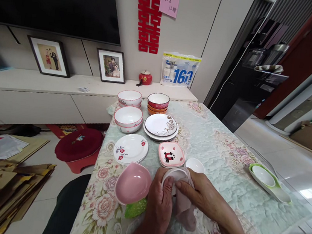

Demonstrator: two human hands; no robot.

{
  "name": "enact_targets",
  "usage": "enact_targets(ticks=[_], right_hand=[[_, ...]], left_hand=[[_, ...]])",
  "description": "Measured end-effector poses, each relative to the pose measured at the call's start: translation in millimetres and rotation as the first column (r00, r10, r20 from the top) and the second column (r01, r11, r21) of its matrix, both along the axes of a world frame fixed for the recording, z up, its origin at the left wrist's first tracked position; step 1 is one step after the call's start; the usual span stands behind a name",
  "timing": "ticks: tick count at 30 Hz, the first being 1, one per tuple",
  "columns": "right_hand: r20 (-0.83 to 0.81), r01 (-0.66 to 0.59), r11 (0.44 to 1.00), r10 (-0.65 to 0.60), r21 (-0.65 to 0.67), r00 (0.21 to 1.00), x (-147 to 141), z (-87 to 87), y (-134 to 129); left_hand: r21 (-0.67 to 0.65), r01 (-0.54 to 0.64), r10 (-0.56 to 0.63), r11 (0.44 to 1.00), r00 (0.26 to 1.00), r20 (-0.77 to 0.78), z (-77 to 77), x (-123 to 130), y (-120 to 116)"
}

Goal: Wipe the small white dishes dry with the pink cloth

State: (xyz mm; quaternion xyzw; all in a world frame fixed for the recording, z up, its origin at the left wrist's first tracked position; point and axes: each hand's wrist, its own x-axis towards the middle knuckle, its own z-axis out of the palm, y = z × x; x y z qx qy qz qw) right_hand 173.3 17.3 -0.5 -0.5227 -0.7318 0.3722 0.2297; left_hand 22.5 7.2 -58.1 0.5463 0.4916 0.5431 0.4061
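Far from me: pale wall (189, 30), dark TV (53, 0) at left, long white cabinet (26, 105) below. Left, I see red stool (80, 146). Right, pale tiled floor (259, 133) catching glare (310, 192).

Low cabinet (102, 87) behind the table (207, 138); on it, left to right: picture frames (110, 66), jar (146, 79), bag (180, 71); on the table's left side, rear bowl stack (130, 97), front bowl stack (128, 117) before it; right of these, right bowl stack (158, 101), rear plate stack (161, 124) before it; nearer, front plate stack (131, 147), then dish pile (174, 149) to its right, single bowl (195, 164) beyond that; near dish (133, 183) before the front plate stack, left of the left hand (160, 203); held bowl (175, 175) and cloth (186, 212) between left hand and right hand (199, 190); tray (280, 195) near the table's right edge, another bowl (263, 175) in it; stool (79, 147) on the floor (48, 183), left of the table; cardboard (18, 191) farther left.
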Motion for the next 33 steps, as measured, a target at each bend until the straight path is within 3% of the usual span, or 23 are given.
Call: enact_targets(ticks=[4,8,11,14,17,20,23,26,30,33], right_hand=[[0.085,0.024,0.999,-0.027,0.030,0.996,-0.3,-0.6,-0.8],[0.314,0.104,0.965,-0.179,0.242,0.932,0.5,0.3,-3.0],[0.467,0.011,0.920,-0.209,0.392,0.859,0.9,-1.6,-5.4],[0.518,-0.089,0.879,-0.192,0.468,0.833,0.1,-3.2,-7.3],[0.477,-0.042,0.905,-0.183,0.423,0.860,-1.6,-0.6,-7.0],[0.364,0.054,0.958,-0.158,0.280,0.918,-2.8,4.3,-4.7],[0.227,0.056,0.988,-0.089,0.147,0.970,-2.8,6.8,-2.3],[0.204,0.058,0.994,-0.077,0.097,0.976,-1.0,6.8,-2.3],[0.290,0.063,0.997,-0.075,0.051,0.954,6.7,7.9,-8.6],[0.274,0.079,0.995,-0.094,0.063,0.957,14.0,11.9,-14.9]], left_hand=[[-0.112,0.000,0.008,0.994,0.998,0.065,-4.1,2.2,-1.6],[-0.111,0.115,-0.105,0.987,0.990,0.094,-3.0,3.0,-1.1],[-0.081,0.182,-0.183,0.980,0.983,-0.004,-4.6,2.4,-0.5],[-0.100,0.227,-0.231,0.969,0.973,-0.028,-8.3,2.9,-0.9],[-0.139,0.226,-0.221,0.964,0.974,0.054,-8.5,4.7,-1.8],[-0.108,0.166,-0.158,0.980,0.985,0.074,-3.8,5.4,-2.1],[-0.074,0.086,-0.081,0.994,0.995,0.062,0.3,3.8,-1.1],[-0.103,0.052,-0.043,0.993,0.996,0.084,-1.1,1.8,0.7],[-0.239,0.132,-0.069,0.962,0.965,0.253,-6.6,4.3,1.6],[-0.301,0.279,-0.088,0.912,0.849,0.521,-5.7,9.4,1.1]])
